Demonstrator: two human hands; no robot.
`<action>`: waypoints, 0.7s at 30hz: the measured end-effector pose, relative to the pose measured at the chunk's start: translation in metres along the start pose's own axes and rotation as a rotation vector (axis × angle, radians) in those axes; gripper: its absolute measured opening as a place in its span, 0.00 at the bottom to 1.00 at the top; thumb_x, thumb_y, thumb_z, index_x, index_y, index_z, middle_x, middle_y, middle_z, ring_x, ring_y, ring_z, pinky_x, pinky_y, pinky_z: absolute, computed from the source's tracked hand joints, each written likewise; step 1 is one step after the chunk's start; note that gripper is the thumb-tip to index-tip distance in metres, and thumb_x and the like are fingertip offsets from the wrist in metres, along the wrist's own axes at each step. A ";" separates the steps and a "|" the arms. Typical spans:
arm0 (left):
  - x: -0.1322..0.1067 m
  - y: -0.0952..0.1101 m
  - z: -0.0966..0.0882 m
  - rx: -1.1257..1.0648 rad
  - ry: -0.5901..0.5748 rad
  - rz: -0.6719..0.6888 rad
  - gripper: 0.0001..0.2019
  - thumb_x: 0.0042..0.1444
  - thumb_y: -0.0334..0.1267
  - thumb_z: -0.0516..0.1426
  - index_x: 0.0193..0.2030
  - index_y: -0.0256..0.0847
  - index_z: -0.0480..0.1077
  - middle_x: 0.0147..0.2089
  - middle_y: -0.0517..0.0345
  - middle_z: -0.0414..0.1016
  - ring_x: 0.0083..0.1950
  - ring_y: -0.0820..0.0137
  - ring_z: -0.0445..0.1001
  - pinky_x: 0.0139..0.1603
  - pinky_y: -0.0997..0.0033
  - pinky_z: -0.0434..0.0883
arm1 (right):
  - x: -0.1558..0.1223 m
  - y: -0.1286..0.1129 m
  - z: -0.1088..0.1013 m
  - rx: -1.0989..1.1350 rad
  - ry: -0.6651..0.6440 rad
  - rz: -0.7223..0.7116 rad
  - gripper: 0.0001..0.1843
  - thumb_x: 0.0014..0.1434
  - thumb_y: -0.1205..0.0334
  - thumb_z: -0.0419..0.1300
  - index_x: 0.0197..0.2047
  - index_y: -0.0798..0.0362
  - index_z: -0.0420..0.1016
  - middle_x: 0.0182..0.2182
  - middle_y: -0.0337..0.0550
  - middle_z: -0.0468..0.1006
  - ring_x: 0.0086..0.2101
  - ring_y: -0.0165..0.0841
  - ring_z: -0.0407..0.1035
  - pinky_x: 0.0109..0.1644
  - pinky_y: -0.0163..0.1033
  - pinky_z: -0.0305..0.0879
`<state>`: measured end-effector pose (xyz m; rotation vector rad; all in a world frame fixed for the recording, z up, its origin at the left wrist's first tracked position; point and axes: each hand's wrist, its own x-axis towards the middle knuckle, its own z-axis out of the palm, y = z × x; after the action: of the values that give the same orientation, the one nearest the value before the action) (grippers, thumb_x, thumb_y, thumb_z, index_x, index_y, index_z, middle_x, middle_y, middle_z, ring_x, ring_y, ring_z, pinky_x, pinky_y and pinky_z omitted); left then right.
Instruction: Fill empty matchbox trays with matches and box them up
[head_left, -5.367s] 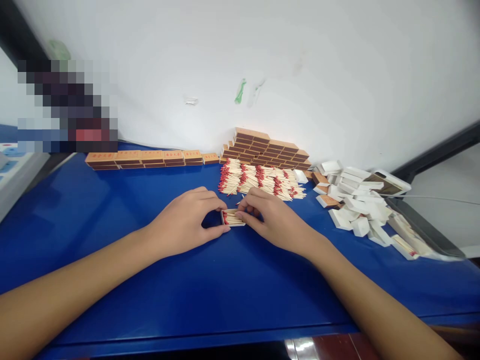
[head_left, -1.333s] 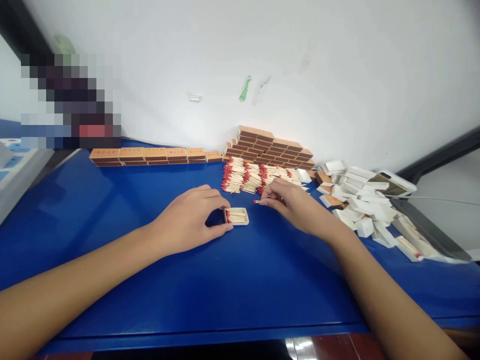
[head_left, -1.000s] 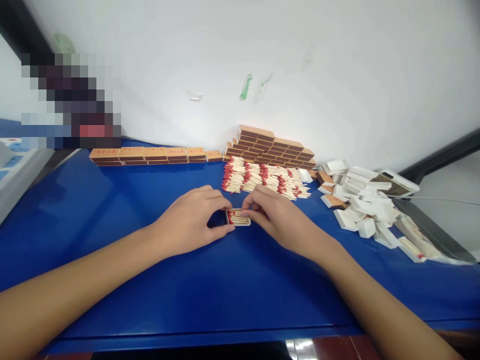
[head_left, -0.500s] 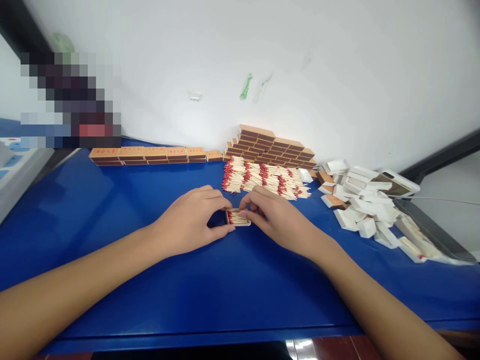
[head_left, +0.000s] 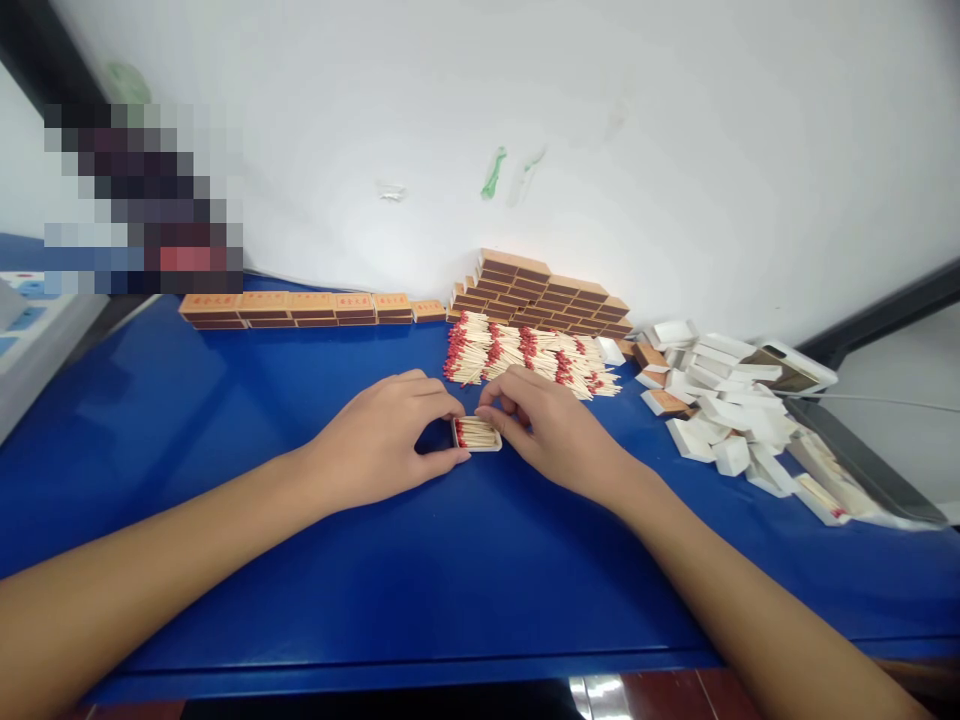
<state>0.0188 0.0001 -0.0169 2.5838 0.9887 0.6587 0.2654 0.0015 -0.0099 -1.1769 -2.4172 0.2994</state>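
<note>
A small white matchbox tray (head_left: 489, 449) lies on the blue table, filled with red-tipped matches (head_left: 474, 432) laid side by side. My left hand (head_left: 390, 430) grips the tray's left end between thumb and forefinger. At the tray's far right corner is my right hand (head_left: 551, 430), thumb and forefinger pinched together; whatever is between them is hidden. Just beyond my hands spreads a heap of loose matches (head_left: 510, 350) with red heads, some of it covered by my right hand.
Closed matchboxes (head_left: 540, 290) are stacked against the wall, and a row of matchboxes (head_left: 292, 308) runs left of them. A pile of white trays (head_left: 727, 400) lies at the right, beside a dark bin (head_left: 870, 460). A tray with matches (head_left: 823, 500) sits at its near side.
My right fingers have lifted slightly off the matches and shifted toward the tray's far edge, uncovering more of them. My left hand keeps its grip.
</note>
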 end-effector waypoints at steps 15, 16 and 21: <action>0.001 0.000 0.000 0.025 -0.015 0.000 0.12 0.67 0.46 0.65 0.51 0.41 0.79 0.49 0.54 0.83 0.53 0.58 0.77 0.57 0.56 0.74 | 0.024 0.033 0.018 -0.343 0.116 -0.114 0.13 0.77 0.66 0.52 0.50 0.48 0.79 0.44 0.50 0.74 0.45 0.42 0.67 0.43 0.44 0.65; 0.002 0.000 0.001 0.027 -0.016 -0.002 0.12 0.67 0.46 0.65 0.51 0.42 0.79 0.49 0.54 0.83 0.53 0.58 0.77 0.56 0.56 0.74 | 0.025 0.033 0.018 -0.355 0.118 -0.121 0.12 0.77 0.65 0.52 0.49 0.48 0.78 0.44 0.50 0.74 0.45 0.42 0.67 0.43 0.44 0.66; 0.002 -0.001 0.001 0.025 -0.006 -0.002 0.12 0.67 0.47 0.64 0.51 0.43 0.79 0.48 0.54 0.83 0.53 0.58 0.77 0.56 0.57 0.74 | 0.027 0.035 0.016 -0.364 0.091 -0.127 0.11 0.77 0.65 0.52 0.45 0.50 0.75 0.44 0.53 0.75 0.47 0.44 0.68 0.47 0.47 0.68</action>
<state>0.0202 0.0020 -0.0171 2.6039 1.0039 0.6417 0.2676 0.0439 -0.0296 -1.1439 -2.5184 -0.2386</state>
